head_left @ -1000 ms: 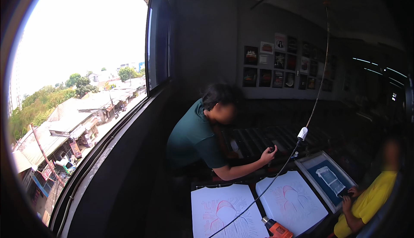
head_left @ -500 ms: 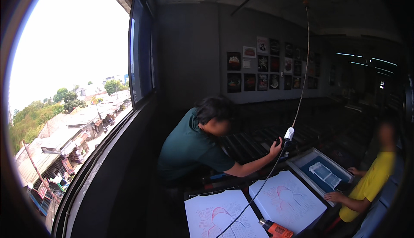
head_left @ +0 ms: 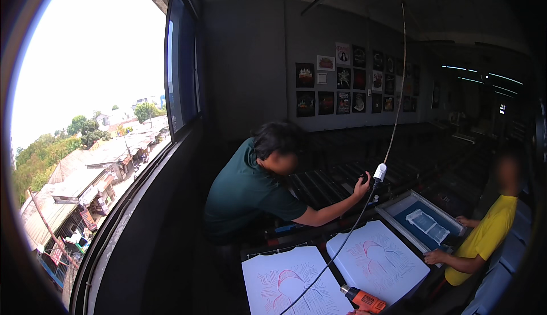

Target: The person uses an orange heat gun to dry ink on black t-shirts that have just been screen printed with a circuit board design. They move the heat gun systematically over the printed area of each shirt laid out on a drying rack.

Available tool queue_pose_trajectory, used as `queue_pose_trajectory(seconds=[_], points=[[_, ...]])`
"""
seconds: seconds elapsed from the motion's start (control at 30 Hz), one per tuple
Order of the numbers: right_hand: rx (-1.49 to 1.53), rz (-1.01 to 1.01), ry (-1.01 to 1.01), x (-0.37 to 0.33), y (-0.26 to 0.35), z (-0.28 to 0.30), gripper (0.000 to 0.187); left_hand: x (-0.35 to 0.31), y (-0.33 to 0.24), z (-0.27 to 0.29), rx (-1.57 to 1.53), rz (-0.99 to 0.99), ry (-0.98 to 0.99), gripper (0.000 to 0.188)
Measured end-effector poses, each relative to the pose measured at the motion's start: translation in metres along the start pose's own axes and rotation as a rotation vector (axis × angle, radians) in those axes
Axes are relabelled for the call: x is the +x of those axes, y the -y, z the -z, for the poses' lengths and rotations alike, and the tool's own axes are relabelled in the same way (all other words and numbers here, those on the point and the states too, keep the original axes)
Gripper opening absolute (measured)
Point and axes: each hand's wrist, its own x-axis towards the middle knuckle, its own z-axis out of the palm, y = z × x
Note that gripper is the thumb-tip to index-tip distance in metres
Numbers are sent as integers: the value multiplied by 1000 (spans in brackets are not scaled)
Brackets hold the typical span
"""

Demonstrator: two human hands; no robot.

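Note:
An orange-and-black heat gun (head_left: 367,301) is at the lower edge, its nozzle pointing up and left over the corner of a white printed panel. Just a sliver of my right hand (head_left: 358,312) shows under the gun's body, closed around it; most of the hand is cut off by the picture's edge. My left hand is out of view. Two white shirt-shaped panels lie side by side in front of me, the left panel (head_left: 259,275) and the right panel (head_left: 342,246), both with red and grey line designs. A black cable (head_left: 347,236) hangs across the left one.
A co-worker in dark green (head_left: 245,184) leans over the table, one hand (head_left: 361,186) raised beside a white fitting (head_left: 380,172) on the hanging cord. At right, a person in yellow (head_left: 493,229) holds a framed printing screen (head_left: 393,219). A window (head_left: 85,87) is at left.
The whole view has shifted slightly, so the scene sits a little higher and farther left. The green-shirted co-worker's hand has risen slightly toward the white fitting. A bit of my hand now shows.

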Motion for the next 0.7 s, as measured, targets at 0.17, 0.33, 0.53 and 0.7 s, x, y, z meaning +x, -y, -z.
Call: queue_pose_trajectory(seconds=[0.17,0.33,0.53,0.7], points=[[35,-39,141,7,-10,4,56,-9,8,3,22,8,-5,19],[-58,108,99,15,-27,48,54,-12,-2,-13,-10,-51,30,19],[110,49,-148,-29,22,-38,25,-42,12,-22,78,-78,14,19],[62,72,-114,-44,21,-37,28,-82,29,-35,176,-151,14,19]])
